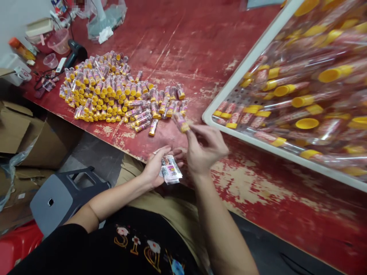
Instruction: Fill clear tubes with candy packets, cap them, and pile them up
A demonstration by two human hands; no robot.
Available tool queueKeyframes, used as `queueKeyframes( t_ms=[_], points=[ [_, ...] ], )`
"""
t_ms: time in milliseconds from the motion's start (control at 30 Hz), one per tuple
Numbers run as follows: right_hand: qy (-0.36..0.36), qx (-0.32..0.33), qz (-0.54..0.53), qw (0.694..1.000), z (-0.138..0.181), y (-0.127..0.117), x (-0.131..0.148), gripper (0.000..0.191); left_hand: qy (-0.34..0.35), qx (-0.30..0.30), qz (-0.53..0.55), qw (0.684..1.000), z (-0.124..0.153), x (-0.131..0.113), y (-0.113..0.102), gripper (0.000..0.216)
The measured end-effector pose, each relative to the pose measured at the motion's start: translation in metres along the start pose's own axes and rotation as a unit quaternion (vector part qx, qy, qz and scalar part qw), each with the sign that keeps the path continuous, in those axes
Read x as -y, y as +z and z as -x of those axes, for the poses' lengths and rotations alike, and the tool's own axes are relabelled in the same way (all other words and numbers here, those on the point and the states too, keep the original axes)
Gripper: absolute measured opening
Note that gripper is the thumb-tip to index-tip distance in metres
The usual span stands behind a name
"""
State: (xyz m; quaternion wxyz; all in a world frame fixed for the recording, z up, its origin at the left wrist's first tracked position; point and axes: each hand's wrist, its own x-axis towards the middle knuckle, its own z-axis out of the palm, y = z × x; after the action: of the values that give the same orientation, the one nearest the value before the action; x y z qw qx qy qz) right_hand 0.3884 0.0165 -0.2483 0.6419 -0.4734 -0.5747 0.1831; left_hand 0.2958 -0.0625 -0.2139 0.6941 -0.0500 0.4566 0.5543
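Note:
My right hand (207,147) pinches a small clear tube with a yellow cap (181,123) between thumb and fingers, just above the table's front edge. The tube is tilted and a little blurred. Lower down, near my lap, my left hand (160,166) is turned palm up. It holds a small stack of printed plastic labels (171,170), with the fingers partly hidden behind the stack. Beyond my hands lies a large pile of yellow-capped tubes (107,89), packed close together, with several looser ones along its right side.
A white-rimmed tray (275,154) at the right holds many larger clear tubes with yellow caps. The worn red table (200,46) runs beneath. At the back left are a black heat gun or dryer (77,52) and a pink basket (59,41). A grey stool (61,196) stands below left.

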Motion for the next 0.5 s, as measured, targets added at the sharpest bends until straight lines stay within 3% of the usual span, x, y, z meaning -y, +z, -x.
queueKeyframes(
  t_ms=[100, 200, 233, 300, 400, 500],
  points=[
    [-0.016, 0.050, 0.045, 0.998, -0.033, 0.058, -0.027, 0.016, 0.004, -0.024, 0.020, 0.999, -0.001, -0.005, -0.005, 0.033],
    [-0.050, 0.161, 0.074, 0.983, -0.051, 0.073, -0.032, 0.018, 0.008, -0.027, 0.020, 0.999, 0.001, -0.011, -0.010, 0.027],
    [-0.057, 0.180, 0.089, 0.978, -0.055, 0.064, -0.031, 0.021, 0.011, -0.030, 0.017, 0.999, 0.000, -0.014, -0.012, 0.025],
    [-0.042, 0.157, 0.162, 0.973, -0.064, 0.031, -0.031, 0.024, 0.023, -0.036, 0.007, 0.999, -0.004, -0.017, -0.015, 0.020],
    [0.070, 0.072, 0.344, 0.934, -0.086, -0.027, -0.047, 0.019, 0.060, -0.031, -0.010, 0.998, -0.012, -0.017, -0.017, 0.018],
    [0.145, 0.101, 0.360, 0.916, -0.111, -0.053, -0.076, 0.049, 0.104, -0.020, -0.023, 0.994, -0.018, -0.011, -0.011, 0.037]
  ],
)
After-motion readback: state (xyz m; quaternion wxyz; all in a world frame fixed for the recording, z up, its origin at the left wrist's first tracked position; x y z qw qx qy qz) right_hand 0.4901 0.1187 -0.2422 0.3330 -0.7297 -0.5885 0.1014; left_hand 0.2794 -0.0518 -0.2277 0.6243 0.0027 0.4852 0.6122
